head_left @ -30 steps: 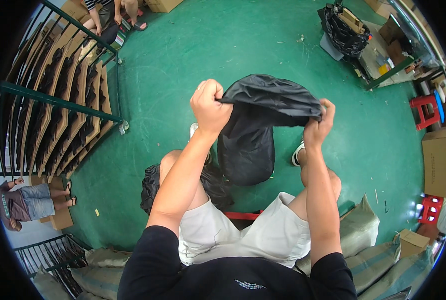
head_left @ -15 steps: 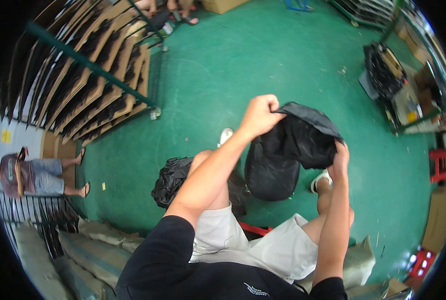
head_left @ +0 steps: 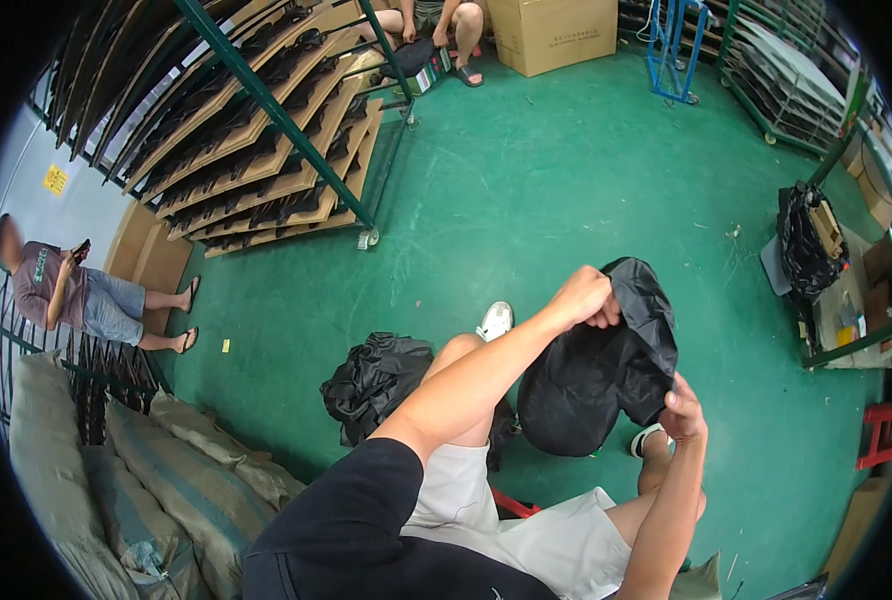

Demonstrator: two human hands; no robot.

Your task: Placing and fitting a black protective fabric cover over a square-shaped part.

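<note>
A black bag-like cloth piece (head_left: 571,390) hangs in front of my knees, its lower end rounded and its upper part creased. My left hand (head_left: 588,298) grips the top edge in closed fingers. Lower down on the opposite side, my right hand (head_left: 682,412) pinches the rim between thumb and fingers. Beside my left leg, a heap of crumpled black cloth (head_left: 376,380) lies on the floor. Part of a red stool (head_left: 516,506) shows between my thighs.
A green rack (head_left: 276,110) with cardboard layers stands at the far left. Stuffed sacks (head_left: 181,480) lie at the near left. A person (head_left: 86,290) stands at the left; another sits at the back near a cardboard box (head_left: 556,35). A red stool (head_left: 881,437) and shelf (head_left: 851,350) are right.
My head view has shifted. The cloth's raised edge has gone from stretched wide to folded and more upright, with my hands closer together. Both hands still hold it.
</note>
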